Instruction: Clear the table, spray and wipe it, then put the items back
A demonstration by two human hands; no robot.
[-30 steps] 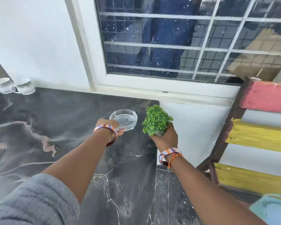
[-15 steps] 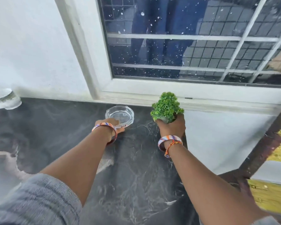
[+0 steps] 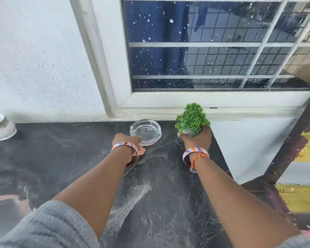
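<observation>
Left hand (image 3: 128,143) fingers curl onto the near rim of the glass ashtray (image 3: 145,129), gripping it; ashtray sits on the black marbled counter (image 3: 75,158), centre frame, close to the wall below the window (image 3: 204,51). Right hand (image 3: 198,138) fingers wrap around the base of the small green plant (image 3: 192,119), holding it upright at the counter's right edge, just right of the ashtray. Both wrists wear striped bangles. White cup (image 3: 0,127) at far left of frame on the counter. Grey sleeve (image 3: 43,228) lower left.
</observation>
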